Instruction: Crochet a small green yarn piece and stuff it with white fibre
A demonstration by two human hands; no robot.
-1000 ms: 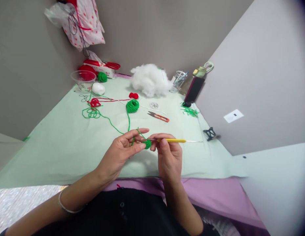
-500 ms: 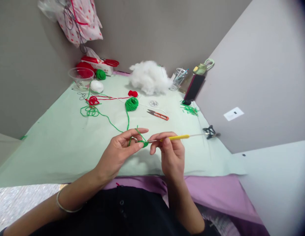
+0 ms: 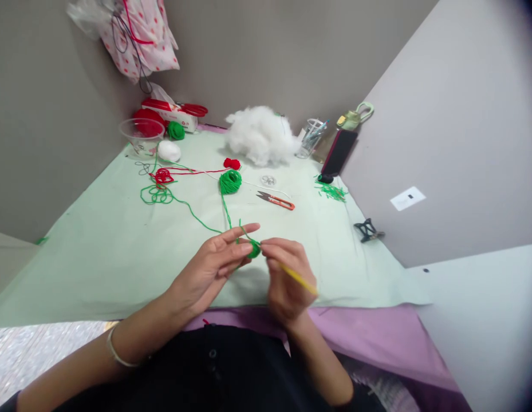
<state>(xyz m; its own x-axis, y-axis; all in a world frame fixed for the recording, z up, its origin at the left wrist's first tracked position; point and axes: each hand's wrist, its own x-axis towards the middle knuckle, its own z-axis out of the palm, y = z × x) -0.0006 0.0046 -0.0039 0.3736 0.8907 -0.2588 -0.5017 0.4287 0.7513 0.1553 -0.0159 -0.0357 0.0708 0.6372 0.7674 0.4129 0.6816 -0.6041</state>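
Note:
Between thumb and fingers, my left hand (image 3: 220, 254) pinches a small green crocheted piece (image 3: 252, 249), and green yarn passes over its raised index finger. My right hand (image 3: 289, 274) is closed around a yellow-handled hook (image 3: 298, 278), whose handle slants down to the right. The hook's tip is at the right edge of the green piece, too small to make out. A strand runs from the hands up to a green yarn ball (image 3: 230, 182) on the table.
Orange snips (image 3: 276, 200) lie beyond my hands. White stuffing (image 3: 262, 136) sits at the back, beside a glass of tools (image 3: 311, 137) and a leaning phone (image 3: 339, 153). At left are a plastic tub (image 3: 142, 137), tangled red yarn (image 3: 164, 176) and green loops (image 3: 156, 195).
My right hand has turned, swinging the hook's handle from nearly level to slanting down toward me. More of the green piece shows at my left fingertips.

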